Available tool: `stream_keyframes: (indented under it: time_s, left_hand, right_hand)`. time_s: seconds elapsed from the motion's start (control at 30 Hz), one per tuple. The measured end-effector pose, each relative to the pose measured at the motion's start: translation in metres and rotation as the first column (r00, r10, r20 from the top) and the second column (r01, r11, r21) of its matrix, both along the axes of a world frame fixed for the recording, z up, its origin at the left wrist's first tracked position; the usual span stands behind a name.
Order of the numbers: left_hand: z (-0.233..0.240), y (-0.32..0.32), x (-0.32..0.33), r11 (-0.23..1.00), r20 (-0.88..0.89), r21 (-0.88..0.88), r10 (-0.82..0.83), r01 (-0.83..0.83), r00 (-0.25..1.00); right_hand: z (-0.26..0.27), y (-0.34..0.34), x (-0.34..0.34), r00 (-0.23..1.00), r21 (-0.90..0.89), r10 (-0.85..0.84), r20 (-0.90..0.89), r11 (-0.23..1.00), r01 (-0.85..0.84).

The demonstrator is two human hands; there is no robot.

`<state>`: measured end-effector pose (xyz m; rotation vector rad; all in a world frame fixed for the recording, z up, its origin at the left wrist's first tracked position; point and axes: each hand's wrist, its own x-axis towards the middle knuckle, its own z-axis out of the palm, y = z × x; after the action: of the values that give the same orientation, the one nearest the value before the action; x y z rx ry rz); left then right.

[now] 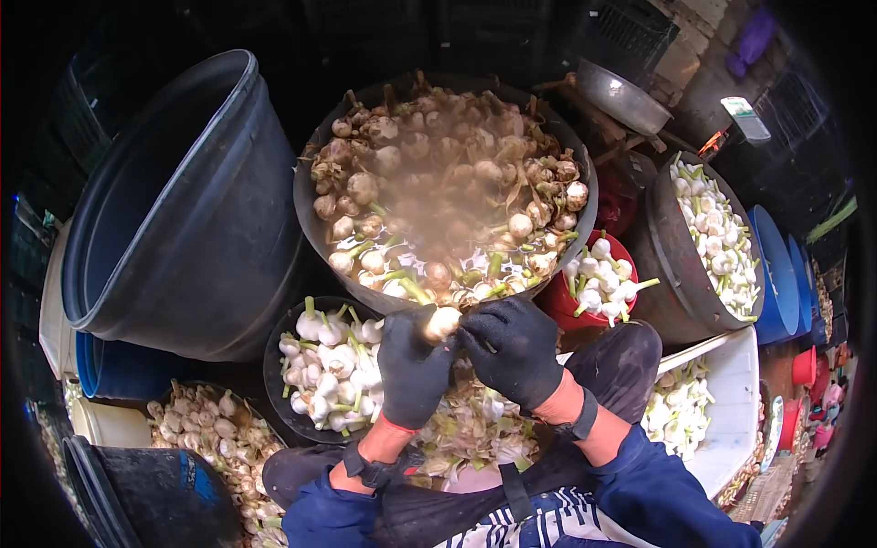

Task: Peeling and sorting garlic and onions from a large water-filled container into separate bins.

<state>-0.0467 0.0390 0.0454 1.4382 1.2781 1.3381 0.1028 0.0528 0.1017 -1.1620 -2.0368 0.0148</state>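
Note:
My left hand (pixel 415 363), in a black glove, grips a garlic bulb (pixel 443 323) with its green stem (pixel 415 290) pointing up and away. The black-gloved fingers of my right hand (pixel 510 349) are bent in against the bulb's right side; what lies between the fingertips is hidden. Just beyond both hands stands a big round tub (pixel 318 244) of murky water and unpeeled garlic bulbs (pixel 363 188). Below the hands, between my legs, lies a heap of garlic skins (pixel 479 428). A black basin (pixel 273 373) of clean white garlic bulbs (pixel 336 363) sits left of my left hand.
A tall dark barrel (pixel 205 226) leans at the left. On the right are a red bucket (pixel 565 301) of white garlic, a filled drum (pixel 661 274) and a white crate (pixel 732 404). Muddy garlic bulbs (pixel 216 428) lie at lower left. A metal bowl (pixel 620 99) is at the back right.

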Motion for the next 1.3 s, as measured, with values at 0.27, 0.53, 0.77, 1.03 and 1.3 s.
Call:
stream_keyframes:
  time_s: [0.27, 0.53, 0.77, 1.03, 1.3]
  left_hand:
    - [-0.008, -0.005, -0.012, 0.994, -0.087, -0.001, -0.108, 0.109, 0.990]
    - [0.012, -0.003, -0.034, 0.888, 0.203, 0.021, -0.454, 0.460, 0.868]
    - [0.006, -0.003, -0.038, 0.779, 0.460, -0.178, -0.474, 0.601, 0.751]
    - [0.000, -0.001, -0.027, 0.821, 0.118, -0.255, -0.497, 0.510, 0.859]
    - [0.003, -0.009, -0.021, 0.850, -0.275, -0.281, -0.517, 0.446, 0.811]
  right_hand:
    - [-0.020, -0.004, 0.000, 0.987, -0.129, -0.019, -0.162, 0.992, -0.002]
    - [-0.021, -0.007, 0.025, 0.912, -0.554, -0.222, -0.344, 0.832, -0.006]
    - [-0.038, 0.001, 0.081, 0.970, -0.469, -0.172, -0.173, 0.880, 0.072]
    - [-0.022, -0.021, 0.030, 0.965, -0.527, 0.107, -0.240, 0.820, -0.223]
    - [-0.052, -0.029, 0.025, 0.982, -0.590, 0.009, -0.190, 0.798, -0.122]
